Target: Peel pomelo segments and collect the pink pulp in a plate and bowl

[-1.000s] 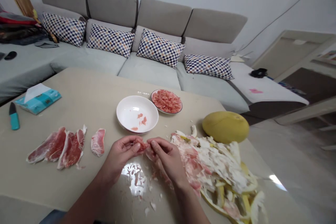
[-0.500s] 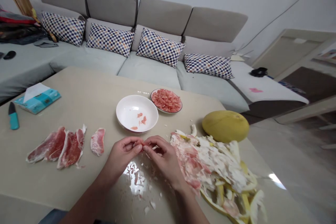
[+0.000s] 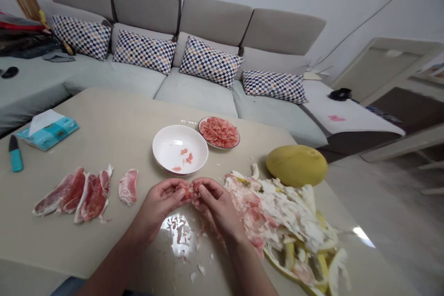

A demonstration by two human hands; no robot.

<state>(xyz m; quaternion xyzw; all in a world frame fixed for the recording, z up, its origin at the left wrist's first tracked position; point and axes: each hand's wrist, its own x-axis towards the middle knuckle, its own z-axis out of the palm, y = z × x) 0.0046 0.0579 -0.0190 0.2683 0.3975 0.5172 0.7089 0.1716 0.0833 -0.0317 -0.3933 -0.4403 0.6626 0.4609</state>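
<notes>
Pink pomelo flesh (image 3: 188,190) is pinched between my two hands, just in front of the white bowl (image 3: 166,148). My left hand (image 3: 166,201) is closed on its left part, thumb on top. My right hand (image 3: 215,201) grips the right part between thumb and fingers. A few small bits of flesh lie in the bowl. Behind it, a dark-rimmed plate (image 3: 227,147) is heaped with pink pomelo pieces (image 3: 218,131). Unpeeled pomelo segments (image 3: 92,196) and one smaller segment (image 3: 128,187) rest on the table to the left.
Pomelo peel and pith (image 3: 291,217) are piled at the right, before a whole yellow pomelo (image 3: 296,165). Small scraps litter the table beneath my hands. At the far left are a tissue pack (image 3: 52,133) and a teal-handled knife (image 3: 15,159). A sofa (image 3: 194,90) stands behind.
My hands have drawn slightly apart, and more of the pink flesh shows between my fingers. The bowl, plate and segments stay where they were.
</notes>
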